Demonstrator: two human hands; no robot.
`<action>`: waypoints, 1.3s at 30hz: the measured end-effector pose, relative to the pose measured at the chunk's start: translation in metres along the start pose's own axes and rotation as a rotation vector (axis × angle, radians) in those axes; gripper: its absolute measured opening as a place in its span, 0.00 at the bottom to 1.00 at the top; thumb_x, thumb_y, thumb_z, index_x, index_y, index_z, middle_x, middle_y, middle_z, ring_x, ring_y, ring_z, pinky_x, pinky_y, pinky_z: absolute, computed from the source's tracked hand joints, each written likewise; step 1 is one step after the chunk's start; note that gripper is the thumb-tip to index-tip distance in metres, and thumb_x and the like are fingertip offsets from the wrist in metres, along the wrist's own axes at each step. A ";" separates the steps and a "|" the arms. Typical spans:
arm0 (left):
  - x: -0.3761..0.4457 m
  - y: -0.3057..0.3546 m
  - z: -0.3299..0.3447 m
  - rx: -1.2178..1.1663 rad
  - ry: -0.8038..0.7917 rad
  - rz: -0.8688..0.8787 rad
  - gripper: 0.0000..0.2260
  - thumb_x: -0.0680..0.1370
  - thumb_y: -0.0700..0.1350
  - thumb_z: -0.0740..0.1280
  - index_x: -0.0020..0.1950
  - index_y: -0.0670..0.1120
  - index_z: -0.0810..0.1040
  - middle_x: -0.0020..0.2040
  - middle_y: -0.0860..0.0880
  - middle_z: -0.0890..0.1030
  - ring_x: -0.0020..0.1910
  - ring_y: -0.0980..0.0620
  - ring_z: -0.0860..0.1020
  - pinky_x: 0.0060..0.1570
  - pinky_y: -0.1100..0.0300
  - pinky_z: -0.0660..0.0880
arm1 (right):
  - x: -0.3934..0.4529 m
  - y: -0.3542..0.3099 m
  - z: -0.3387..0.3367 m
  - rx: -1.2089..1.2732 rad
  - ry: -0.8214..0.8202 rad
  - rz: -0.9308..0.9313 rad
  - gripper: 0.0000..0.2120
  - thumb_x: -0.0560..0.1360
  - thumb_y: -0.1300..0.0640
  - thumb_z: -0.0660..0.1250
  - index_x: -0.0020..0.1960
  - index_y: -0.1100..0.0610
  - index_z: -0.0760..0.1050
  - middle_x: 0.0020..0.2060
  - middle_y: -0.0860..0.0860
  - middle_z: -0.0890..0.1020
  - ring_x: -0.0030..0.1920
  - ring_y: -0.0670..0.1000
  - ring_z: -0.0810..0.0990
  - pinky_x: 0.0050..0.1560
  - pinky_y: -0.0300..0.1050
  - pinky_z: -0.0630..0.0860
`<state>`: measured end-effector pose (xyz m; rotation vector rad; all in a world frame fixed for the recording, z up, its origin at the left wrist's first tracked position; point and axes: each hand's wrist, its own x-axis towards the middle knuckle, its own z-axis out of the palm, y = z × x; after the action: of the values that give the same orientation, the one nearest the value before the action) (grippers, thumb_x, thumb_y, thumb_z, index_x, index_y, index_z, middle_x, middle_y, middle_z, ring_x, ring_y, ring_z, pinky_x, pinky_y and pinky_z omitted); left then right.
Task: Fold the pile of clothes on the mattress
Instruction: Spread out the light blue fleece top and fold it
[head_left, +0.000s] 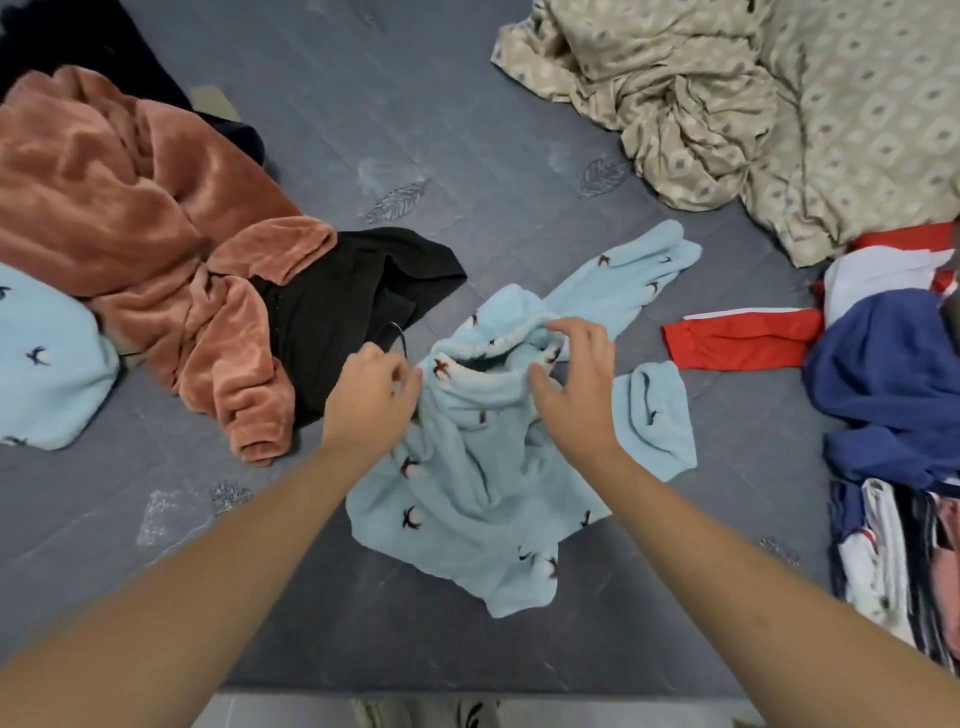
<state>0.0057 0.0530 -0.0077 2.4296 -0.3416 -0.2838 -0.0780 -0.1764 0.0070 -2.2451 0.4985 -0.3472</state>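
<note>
A light blue fleece top (483, 467) with small dark bird motifs lies crumpled in the middle of the grey mattress (322, 104), its collar opening turned up toward the camera. The left hand (371, 402) is at the collar's left edge, fingers curled and pinching the fleece there. The right hand (574, 382) hovers over the collar's right side, fingers spread and bent, fingertips touching the rim; it has nothing clamped. One sleeve of the top runs away up and to the right, the other lies folded just right of the right hand.

Left of the top lie a black garment (353, 306) and, beyond it, a rust fleece (130, 208). Right of the top is a red sleeve (737, 340) beside a navy garment (883, 374). No readable writing or label shows anywhere
</note>
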 end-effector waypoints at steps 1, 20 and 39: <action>0.013 0.000 0.006 0.000 -0.036 0.021 0.08 0.81 0.45 0.65 0.42 0.48 0.72 0.46 0.49 0.71 0.45 0.48 0.72 0.42 0.50 0.71 | 0.005 0.011 -0.001 0.073 -0.017 0.113 0.25 0.76 0.59 0.72 0.71 0.53 0.70 0.65 0.49 0.71 0.62 0.49 0.71 0.63 0.45 0.71; 0.107 0.035 0.040 -0.301 -0.375 0.004 0.07 0.78 0.44 0.70 0.55 0.46 0.83 0.50 0.48 0.85 0.51 0.49 0.83 0.56 0.44 0.79 | 0.020 0.015 0.053 0.058 -0.367 0.206 0.17 0.72 0.53 0.77 0.59 0.53 0.77 0.59 0.54 0.73 0.59 0.58 0.74 0.64 0.57 0.74; 0.098 0.075 -0.005 -0.639 -0.815 -0.024 0.28 0.77 0.64 0.71 0.74 0.58 0.73 0.70 0.53 0.79 0.71 0.50 0.76 0.74 0.42 0.69 | 0.032 -0.009 -0.026 0.500 -0.013 0.613 0.14 0.84 0.46 0.64 0.62 0.54 0.79 0.54 0.48 0.85 0.57 0.50 0.84 0.54 0.49 0.80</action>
<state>0.0866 -0.0312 0.0329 1.5972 -0.4758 -1.1995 -0.0583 -0.2024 0.0333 -1.5228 0.9419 -0.1157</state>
